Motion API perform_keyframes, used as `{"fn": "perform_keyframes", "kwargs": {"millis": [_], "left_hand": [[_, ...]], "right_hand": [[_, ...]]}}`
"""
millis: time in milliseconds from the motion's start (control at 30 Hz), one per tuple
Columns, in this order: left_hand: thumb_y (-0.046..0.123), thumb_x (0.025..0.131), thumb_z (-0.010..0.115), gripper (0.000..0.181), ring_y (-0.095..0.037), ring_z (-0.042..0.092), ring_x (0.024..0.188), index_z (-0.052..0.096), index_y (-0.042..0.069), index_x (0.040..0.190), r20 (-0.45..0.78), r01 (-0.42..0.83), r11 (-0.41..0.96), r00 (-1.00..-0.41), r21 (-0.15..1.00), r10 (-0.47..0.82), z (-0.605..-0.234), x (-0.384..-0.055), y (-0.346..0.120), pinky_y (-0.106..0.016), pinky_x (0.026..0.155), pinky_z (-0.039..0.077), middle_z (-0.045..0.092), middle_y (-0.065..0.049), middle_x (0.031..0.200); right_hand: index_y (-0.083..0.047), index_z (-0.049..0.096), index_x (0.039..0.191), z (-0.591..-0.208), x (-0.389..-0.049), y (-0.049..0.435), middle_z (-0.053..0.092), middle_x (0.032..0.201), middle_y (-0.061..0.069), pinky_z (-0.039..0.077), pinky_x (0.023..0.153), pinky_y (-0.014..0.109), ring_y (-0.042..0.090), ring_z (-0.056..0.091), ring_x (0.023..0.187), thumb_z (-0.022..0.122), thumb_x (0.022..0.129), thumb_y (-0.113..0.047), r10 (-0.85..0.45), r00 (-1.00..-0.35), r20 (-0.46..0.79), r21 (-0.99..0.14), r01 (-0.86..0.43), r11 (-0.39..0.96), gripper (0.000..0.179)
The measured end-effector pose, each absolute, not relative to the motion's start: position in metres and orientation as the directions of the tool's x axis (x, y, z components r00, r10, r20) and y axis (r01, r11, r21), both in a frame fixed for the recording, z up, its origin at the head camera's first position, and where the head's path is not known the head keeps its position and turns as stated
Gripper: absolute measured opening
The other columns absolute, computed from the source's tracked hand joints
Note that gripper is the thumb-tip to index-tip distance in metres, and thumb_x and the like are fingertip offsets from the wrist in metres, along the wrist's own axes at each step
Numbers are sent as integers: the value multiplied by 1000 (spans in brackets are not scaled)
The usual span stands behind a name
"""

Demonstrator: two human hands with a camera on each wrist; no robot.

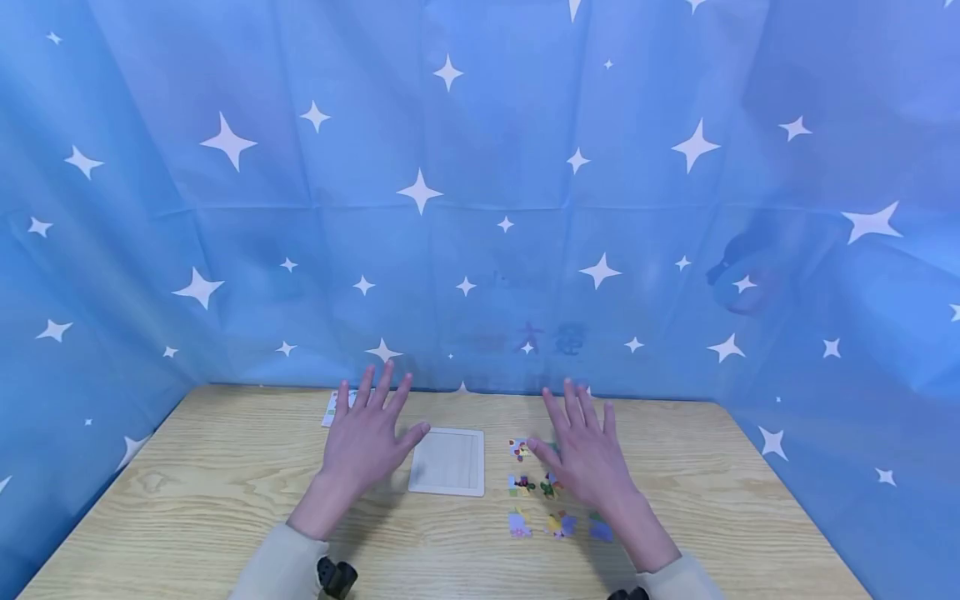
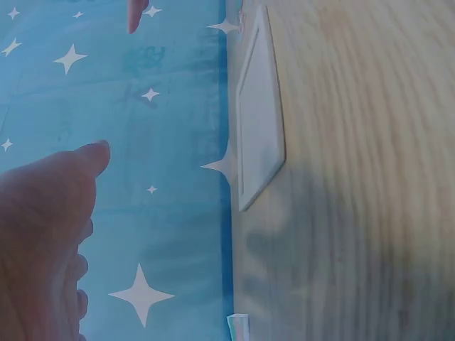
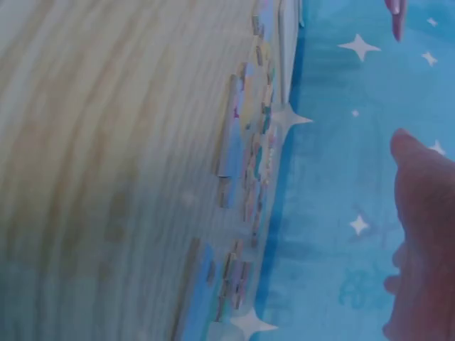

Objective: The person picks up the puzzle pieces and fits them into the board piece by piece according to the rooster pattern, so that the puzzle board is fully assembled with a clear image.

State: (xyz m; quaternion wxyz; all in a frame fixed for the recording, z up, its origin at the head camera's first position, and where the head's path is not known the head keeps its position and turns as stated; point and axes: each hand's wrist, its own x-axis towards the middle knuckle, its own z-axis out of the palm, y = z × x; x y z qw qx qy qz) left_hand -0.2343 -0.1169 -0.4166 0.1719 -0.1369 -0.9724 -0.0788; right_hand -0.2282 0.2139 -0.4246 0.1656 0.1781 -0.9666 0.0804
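Both hands are held over the wooden table with fingers spread and nothing in them. My left hand (image 1: 366, 443) is just left of a square white puzzle tray (image 1: 480, 463), its thumb pointing toward the tray's upper left corner. Several colourful jigsaw pieces (image 1: 519, 525) lie in loose rows right of the tray. My right hand (image 1: 591, 457) hovers over the right part of these rows and hides some pieces. In the right wrist view the pieces (image 3: 233, 138) lie flat, apart from the hand. The tray (image 2: 279, 121) also lies flat in the left wrist view.
A small printed card (image 1: 328, 412) lies at the table's back left, partly behind the left fingers. A blue curtain (image 1: 495, 150) with white stars stands along the back and both sides of the table (image 1: 187, 508). Dark wrist cameras (image 1: 337, 577) sit on the sleeves.
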Motion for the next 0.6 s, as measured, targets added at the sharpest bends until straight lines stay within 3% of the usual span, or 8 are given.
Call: {"fn": "perform_keyframes", "kwargs": {"millis": [300,467,600], "left_hand": [[42,96,72,74,-47,27,149,45,6,155,391,361,909,-883,209,261,-428,-227,-119,-68,113,27,33,-23,162],[38,93,76,71,-49,37,143,51,4,151,395,369,900,-881,231,260,-438,-221,-119,-67,109,34,43,-28,155],[36,94,76,73,-51,37,142,48,3,152,358,385,872,-894,301,271,-446,-218,-120,-67,109,34,43,-30,153]], "right_hand": [[-6,31,162,-436,-235,217,22,165,27,16,112,75,48,22,150,73,93,-49,-378,-850,366,-160,-457,875,91],[-5,26,163,-440,-239,221,19,167,24,25,113,69,49,26,148,78,91,-43,-402,-847,349,-291,-505,812,96],[-10,23,164,-440,-241,223,17,169,18,33,111,66,45,24,150,80,91,-39,-384,-872,303,-443,-485,754,98]]}}
